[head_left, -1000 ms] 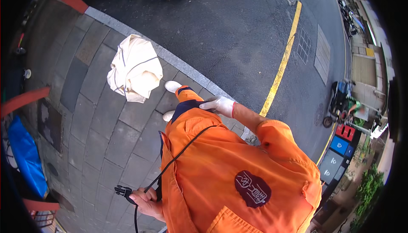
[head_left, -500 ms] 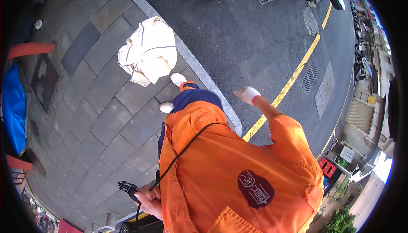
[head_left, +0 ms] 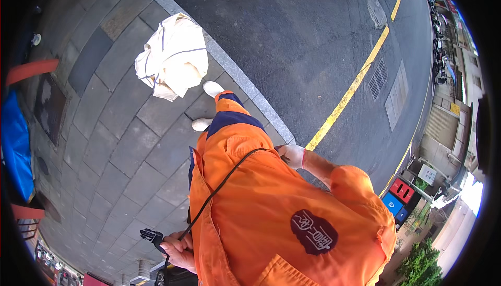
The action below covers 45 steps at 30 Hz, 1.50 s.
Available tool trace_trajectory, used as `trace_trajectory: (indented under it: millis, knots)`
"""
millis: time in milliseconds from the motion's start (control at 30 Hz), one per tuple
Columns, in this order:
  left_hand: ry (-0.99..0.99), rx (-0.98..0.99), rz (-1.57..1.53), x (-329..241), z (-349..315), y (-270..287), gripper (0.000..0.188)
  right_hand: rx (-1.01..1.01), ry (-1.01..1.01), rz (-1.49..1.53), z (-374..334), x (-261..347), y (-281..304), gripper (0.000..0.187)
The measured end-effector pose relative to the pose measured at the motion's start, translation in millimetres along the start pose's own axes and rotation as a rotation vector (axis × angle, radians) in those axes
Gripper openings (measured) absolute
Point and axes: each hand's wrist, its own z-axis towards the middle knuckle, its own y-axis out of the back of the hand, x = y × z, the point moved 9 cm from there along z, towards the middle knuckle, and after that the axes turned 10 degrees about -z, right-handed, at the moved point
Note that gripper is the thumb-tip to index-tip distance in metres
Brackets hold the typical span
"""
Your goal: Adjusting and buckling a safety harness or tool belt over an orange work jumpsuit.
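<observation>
A person in orange stood on paving. The left hand (head_left: 180,249) gripped a black cable plug (head_left: 152,235); the gloved right hand (head_left: 292,155) hung beside the hip, its grip unclear. A white bag (head_left: 172,56) lay untouched near the kerb (head_left: 245,85).

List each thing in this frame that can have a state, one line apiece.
Left hand: closed around a black plug, bare.
Right hand: gloved in white, at the hip, holding nothing that shows.
Cord: slack, draped across the orange jacket.
White sack: bulging, lying on the pavement by the kerb.
</observation>
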Motion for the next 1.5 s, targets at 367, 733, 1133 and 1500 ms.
trace_trajectory:
  millis: [367,733,1133,1500]
  knots:
    - [0.036,-0.087,0.064,1,-24,45,0.054,0.497,-0.359,0.635,-18,-29,-109,0.048]
    - [0.028,-0.112,0.597,-9,-19,78,0.050,0.111,-0.277,1.153,30,7,-74,0.043]
    - [0.069,-0.068,0.526,51,-11,100,0.046,0.359,-0.698,0.696,-31,-12,-41,0.061]
    - [0.157,0.156,0.175,62,-1,99,0.042,0.484,-0.632,0.353,-20,-25,21,0.046]
